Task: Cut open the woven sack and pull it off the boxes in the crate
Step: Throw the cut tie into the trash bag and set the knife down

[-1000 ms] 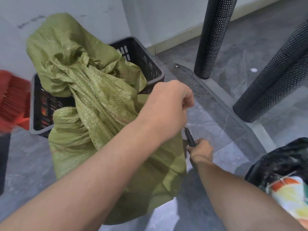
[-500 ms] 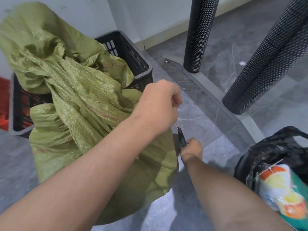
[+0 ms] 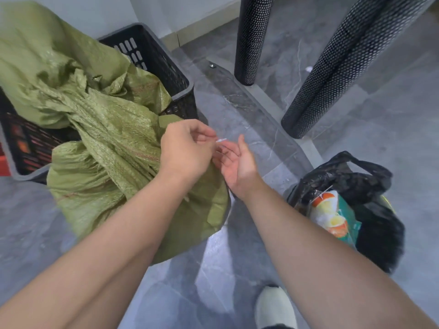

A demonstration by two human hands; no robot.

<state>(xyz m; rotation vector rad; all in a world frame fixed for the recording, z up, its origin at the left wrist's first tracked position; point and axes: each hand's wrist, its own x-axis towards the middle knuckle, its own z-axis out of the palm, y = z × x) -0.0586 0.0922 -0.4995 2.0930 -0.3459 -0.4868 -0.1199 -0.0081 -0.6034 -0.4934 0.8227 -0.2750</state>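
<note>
A green woven sack (image 3: 102,148) lies crumpled over the black plastic crate (image 3: 164,67) and spills over its front rim onto the floor. The boxes are hidden under it. My left hand (image 3: 187,148) hovers in front of the sack's right edge, its fingertips pinched on a small white scrap (image 3: 221,140). My right hand (image 3: 237,162) is just beside it, palm up with fingers apart and touching the left fingertips. No blade shows in either hand.
Two black perforated metal legs (image 3: 249,39) (image 3: 337,67) stand on the grey tiled floor behind the hands. A black plastic bag (image 3: 351,176) with colourful packaging sits at the right. A white shoe (image 3: 275,307) is at the bottom, a red object (image 3: 3,162) at the left edge.
My left hand has come down from holding the sack up and now pinches a white scrap. My right hand, which gripped a dark blade, has turned palm up and open; the blade is gone.
</note>
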